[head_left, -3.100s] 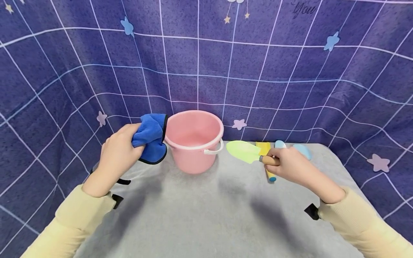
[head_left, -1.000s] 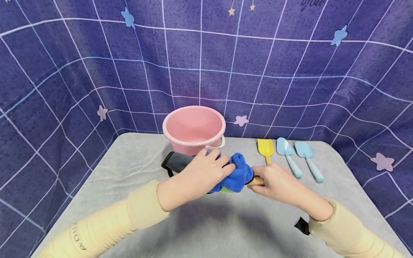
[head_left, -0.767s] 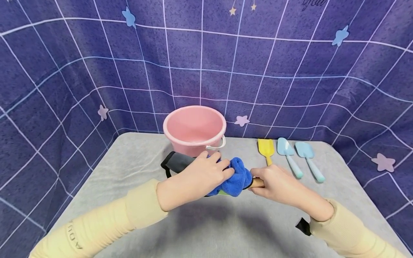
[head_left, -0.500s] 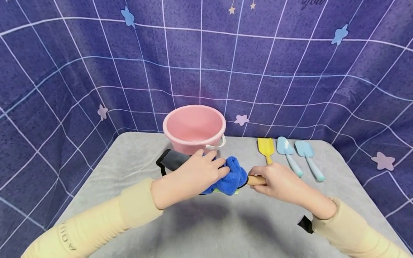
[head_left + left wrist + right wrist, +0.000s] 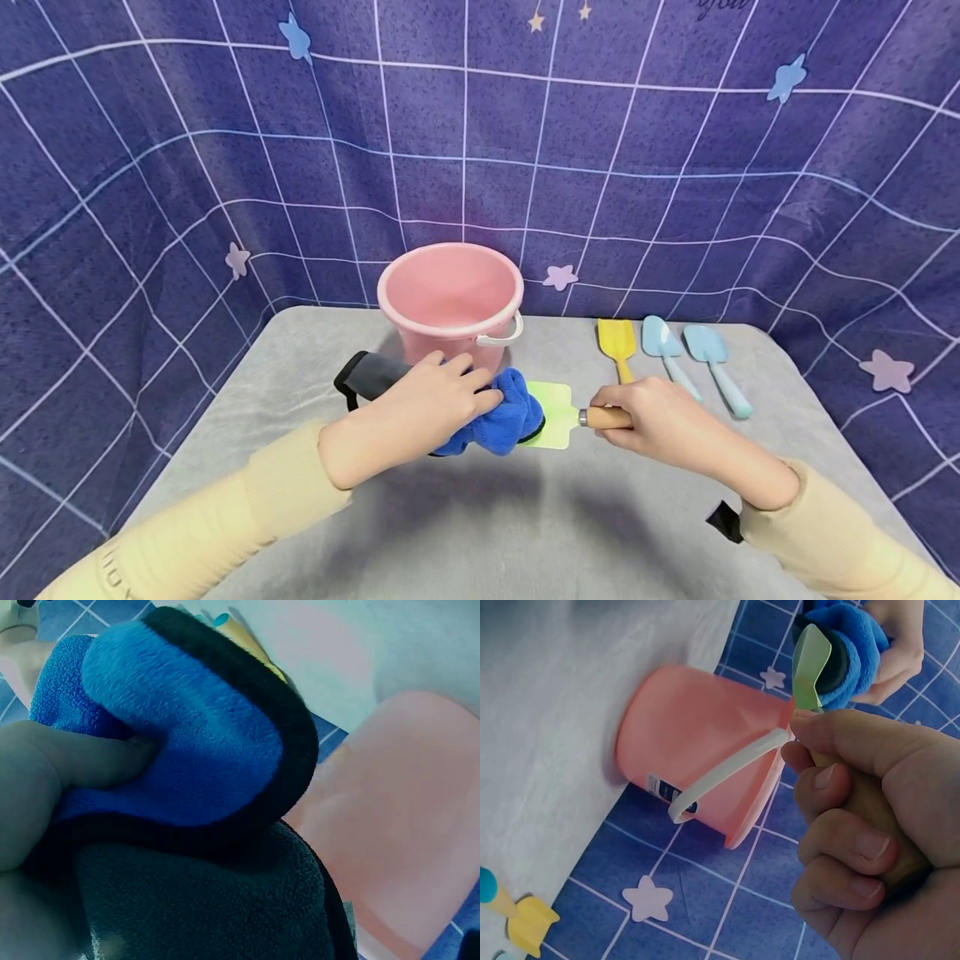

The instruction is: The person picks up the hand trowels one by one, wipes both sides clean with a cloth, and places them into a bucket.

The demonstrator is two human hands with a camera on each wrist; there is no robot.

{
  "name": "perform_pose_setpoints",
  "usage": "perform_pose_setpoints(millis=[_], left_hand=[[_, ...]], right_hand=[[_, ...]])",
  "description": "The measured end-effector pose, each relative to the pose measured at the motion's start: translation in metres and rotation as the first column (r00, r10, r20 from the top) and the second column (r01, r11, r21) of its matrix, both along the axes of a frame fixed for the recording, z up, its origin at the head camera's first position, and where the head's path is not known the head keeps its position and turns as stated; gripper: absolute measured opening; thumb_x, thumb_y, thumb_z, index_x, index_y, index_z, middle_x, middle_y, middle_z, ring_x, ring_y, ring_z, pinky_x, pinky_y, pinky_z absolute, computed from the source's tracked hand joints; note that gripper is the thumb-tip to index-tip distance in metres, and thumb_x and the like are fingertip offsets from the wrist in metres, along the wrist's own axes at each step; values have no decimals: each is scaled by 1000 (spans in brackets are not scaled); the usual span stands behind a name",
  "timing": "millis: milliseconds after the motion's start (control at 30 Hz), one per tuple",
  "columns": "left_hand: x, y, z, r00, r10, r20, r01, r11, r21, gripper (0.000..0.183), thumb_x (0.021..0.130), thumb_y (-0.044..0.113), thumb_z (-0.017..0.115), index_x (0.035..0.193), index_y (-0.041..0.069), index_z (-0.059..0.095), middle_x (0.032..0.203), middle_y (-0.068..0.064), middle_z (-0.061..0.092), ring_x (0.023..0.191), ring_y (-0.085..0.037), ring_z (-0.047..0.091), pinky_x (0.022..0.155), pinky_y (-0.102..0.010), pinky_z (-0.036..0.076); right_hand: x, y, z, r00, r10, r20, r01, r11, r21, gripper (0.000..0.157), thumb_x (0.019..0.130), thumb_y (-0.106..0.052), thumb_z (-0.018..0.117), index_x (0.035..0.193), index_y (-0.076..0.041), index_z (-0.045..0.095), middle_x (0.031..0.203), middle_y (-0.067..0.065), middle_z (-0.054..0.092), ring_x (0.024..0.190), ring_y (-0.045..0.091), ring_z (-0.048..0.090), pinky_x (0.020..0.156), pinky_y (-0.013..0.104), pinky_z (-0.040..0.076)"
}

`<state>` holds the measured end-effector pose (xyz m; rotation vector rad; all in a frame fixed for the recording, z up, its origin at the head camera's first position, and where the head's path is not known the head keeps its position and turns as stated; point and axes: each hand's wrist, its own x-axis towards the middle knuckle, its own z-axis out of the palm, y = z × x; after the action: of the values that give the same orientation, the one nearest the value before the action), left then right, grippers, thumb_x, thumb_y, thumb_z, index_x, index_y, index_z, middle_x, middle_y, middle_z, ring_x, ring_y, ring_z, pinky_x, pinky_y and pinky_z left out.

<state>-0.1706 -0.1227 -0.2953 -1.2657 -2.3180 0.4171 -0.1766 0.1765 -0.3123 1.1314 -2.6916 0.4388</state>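
In the head view my right hand grips the wooden handle of a small trowel whose light green blade points left. My left hand holds a bunched blue cloth with a black edge and a dark grey side. The cloth wraps the front part of the blade and hides its tip. In the left wrist view, the thumb presses into the cloth. The right wrist view shows fingers curled round the handle, with the blade against the cloth.
Behind the hands stands a pink bucket with a white handle. A yellow shovel and two light blue trowels lie at the back right of the grey table. A purple gridded curtain rises behind.
The green trowel was held apart from the cloth at first. Then the cloth went round it near the handle. Now the cloth has slid left along the blade, baring its rear part.
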Motion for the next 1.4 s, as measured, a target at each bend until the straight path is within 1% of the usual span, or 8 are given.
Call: perform_pose_setpoints(millis=[200,467,567,833,967,1100,1167,1400], left_hand=[[-1,-11,-4,1000,12,13,-12,1000,15,37,73,18,72,109,22,63,102,4,62,87,-19,51,64,-32,40],[-2,-28,-7,1000,7,23,-9,996,90,47,65,24,79,109,21,63,105,2,61,90,-22,54,66,-34,42],[-2,-36,-9,1000,15,23,-18,992,122,47,65,21,78,109,20,64,105,1,61,91,-22,54,65,-35,43],[1,-55,-16,997,60,56,-71,975,209,49,65,6,74,112,15,64,106,-2,63,93,-24,57,66,-38,47],[3,-62,-19,991,112,79,-128,965,228,50,66,4,73,114,13,63,107,-3,63,92,-25,57,66,-39,47],[3,-66,-21,980,179,93,-197,943,269,54,65,4,75,117,11,62,110,-6,62,94,-26,57,66,-40,48],[3,-67,-21,975,199,95,-220,923,317,56,66,4,75,119,10,60,111,-7,63,95,-27,58,67,-42,50],[3,-60,-15,978,197,74,-207,833,514,57,69,3,71,124,10,56,111,-7,63,97,-26,61,72,-44,53]], right_hand=[[1,7,-1,1000,-16,0,16,1000,10,17,75,-16,75,80,-27,63,65,-21,47,56,-3,40,50,18,38],[3,12,-2,1000,-2,18,2,1000,6,17,77,-15,74,81,-26,62,65,-20,46,56,-4,39,52,17,39],[4,13,-2,1000,-4,15,4,1000,-1,17,76,-14,74,81,-26,62,65,-20,44,56,-5,38,52,17,39],[6,14,-2,1000,-8,14,8,1000,-8,16,77,-17,75,81,-25,62,64,-20,45,54,-6,39,51,17,40],[6,14,-2,1000,-5,13,5,1000,-20,15,76,-17,76,83,-24,64,65,-20,48,54,-7,41,51,17,41],[5,14,-3,1000,11,3,-11,999,-34,15,76,-17,76,84,-23,65,66,-20,51,54,-7,41,52,17,42],[4,14,-4,1000,14,0,-14,999,-34,15,76,-17,76,85,-23,65,66,-19,51,54,-7,41,52,17,42],[5,14,-4,1000,-19,25,19,1000,-6,15,77,-19,75,86,-26,65,65,-20,48,55,-6,41,53,18,41]])
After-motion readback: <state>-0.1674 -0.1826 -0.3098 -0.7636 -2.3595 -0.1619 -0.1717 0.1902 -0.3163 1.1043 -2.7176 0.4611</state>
